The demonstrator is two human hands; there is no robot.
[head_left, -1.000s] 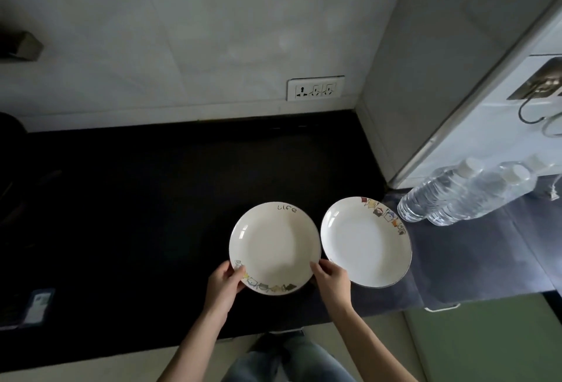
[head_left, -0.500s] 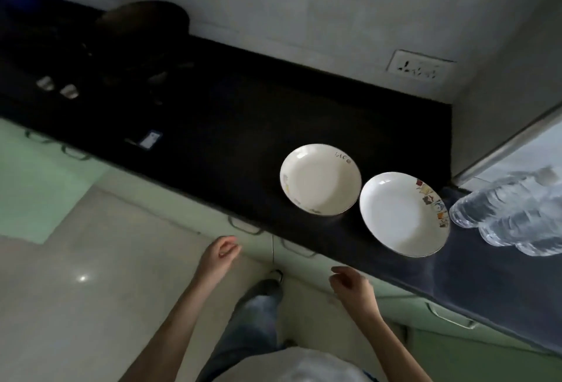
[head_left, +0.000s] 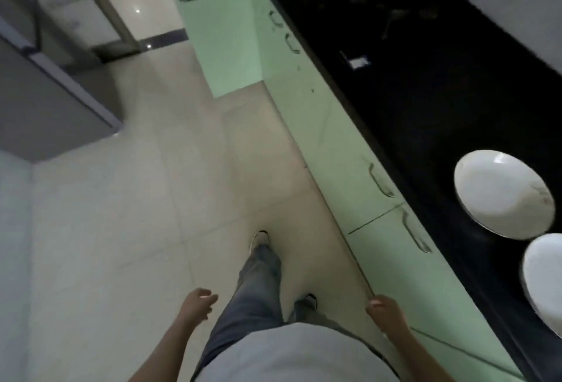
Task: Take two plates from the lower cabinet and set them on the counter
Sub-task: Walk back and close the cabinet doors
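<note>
Two white plates lie side by side on the black counter (head_left: 425, 101) at the right edge of the view: one plate (head_left: 501, 193) in full, the second plate (head_left: 544, 278) cut off by the frame. My left hand (head_left: 197, 302) hangs over the floor with loosely curled fingers and holds nothing. My right hand (head_left: 386, 311) hovers in front of the pale green lower cabinet doors (head_left: 340, 144), fingers loosely curled and empty, well apart from the plates.
The cabinet doors with metal handles (head_left: 380, 181) are closed. Beige tiled floor (head_left: 121, 229) stretches to the left, with my legs and shoes on it. A grey appliance (head_left: 45, 92) stands at the far left. Small objects (head_left: 359, 60) lie on the counter further along.
Both hands let go of the plates and dropped away from the counter. My view swung left and down toward the floor, so the plates now sit at the right edge.
</note>
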